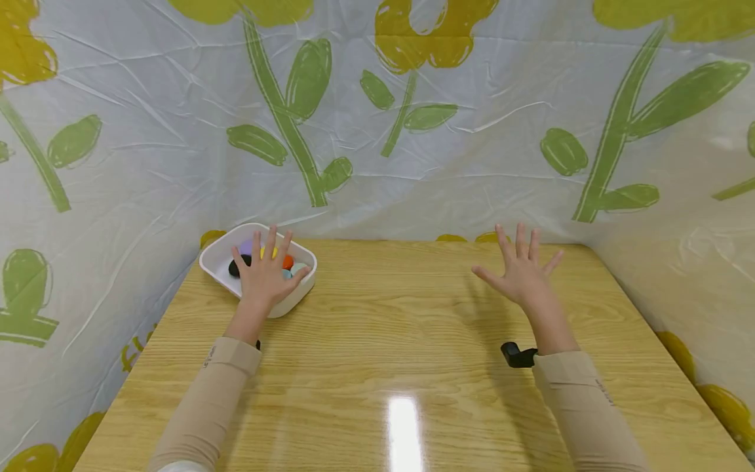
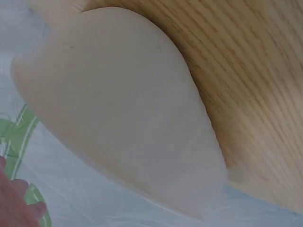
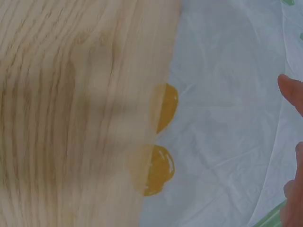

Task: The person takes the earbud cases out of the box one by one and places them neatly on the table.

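Beige fabric sleeves (image 1: 200, 396) cover my arms. Empty, fingers spread, my left hand (image 1: 263, 276) is near the white rounded tub (image 2: 128, 104), my right hand (image 1: 522, 278) likewise, well right of it.

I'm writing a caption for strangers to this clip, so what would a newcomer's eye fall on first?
Probably the spread hands: the left hand overlaps the white tray at the far left of the table, and the right hand reaches toward the far right. Next, likely the coloured pieces in the tray, then the big yellow flowers on the pale sheet behind.
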The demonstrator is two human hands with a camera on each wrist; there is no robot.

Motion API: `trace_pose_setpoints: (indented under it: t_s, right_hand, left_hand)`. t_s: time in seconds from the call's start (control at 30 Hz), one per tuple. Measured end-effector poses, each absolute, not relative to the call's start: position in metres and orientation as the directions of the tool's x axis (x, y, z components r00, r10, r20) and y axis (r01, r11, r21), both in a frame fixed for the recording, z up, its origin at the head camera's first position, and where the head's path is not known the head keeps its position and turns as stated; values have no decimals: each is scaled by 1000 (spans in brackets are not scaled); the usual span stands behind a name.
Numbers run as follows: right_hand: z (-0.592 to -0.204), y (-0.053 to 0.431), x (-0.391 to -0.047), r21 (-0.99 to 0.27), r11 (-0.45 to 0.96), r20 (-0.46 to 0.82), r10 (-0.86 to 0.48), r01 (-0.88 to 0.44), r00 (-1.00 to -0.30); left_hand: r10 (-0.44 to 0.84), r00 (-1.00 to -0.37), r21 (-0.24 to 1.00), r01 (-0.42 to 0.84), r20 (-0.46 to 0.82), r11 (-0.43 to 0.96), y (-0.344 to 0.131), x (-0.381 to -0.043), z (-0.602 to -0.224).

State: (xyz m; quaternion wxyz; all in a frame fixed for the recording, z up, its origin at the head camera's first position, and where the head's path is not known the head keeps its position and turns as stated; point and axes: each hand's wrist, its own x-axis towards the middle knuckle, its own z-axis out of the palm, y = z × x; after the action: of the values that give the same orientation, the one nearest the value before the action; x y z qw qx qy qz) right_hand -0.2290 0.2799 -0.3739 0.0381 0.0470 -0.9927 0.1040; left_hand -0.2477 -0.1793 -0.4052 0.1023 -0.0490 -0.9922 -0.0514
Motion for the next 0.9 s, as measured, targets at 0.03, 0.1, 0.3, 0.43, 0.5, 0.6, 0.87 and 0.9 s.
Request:
trace_pose_setpoints:
  t_s: [0.03, 0.1, 0.3, 0.43, 0.5, 0.6, 0.87, 0.9]
  right_hand:
    - [-376, 279, -229, -202, 974, 91, -83, -100, -992]
    - [-380, 275, -228, -212, 972, 109, -79, -100, -991]
    - [-399, 252, -228, -289, 950, 231, -54, -121, -971]
    - [-414, 228, -229, -331, 930, 346, -40, -162, -937]
    - [-420, 215, -229, -352, 917, 388, -40, -188, -921]
    - [-428, 193, -230, -386, 893, 432, -45, -230, -901]
    - [-443, 138, -237, -500, 825, 405, -45, -263, -913]
    - [-444, 131, -238, -510, 819, 397, -45, -261, -917]
  left_hand:
    - [84, -973, 93, 106, 216, 990, -180, -248, -406]
    - [75, -967, 106, 103, 244, 989, -183, -250, -408]
    - [21, -926, 209, 107, 378, 972, -201, -257, -413]
    - [-20, -889, 253, 109, 457, 961, -221, -262, -417]
    - [-37, -879, 259, 100, 475, 961, -233, -265, -420]
    - [-57, -871, 265, 86, 487, 960, -251, -267, -425]
    - [-103, -881, 279, 34, 462, 960, -289, -269, -432]
    - [-104, -886, 271, 25, 451, 962, -292, -269, -433]
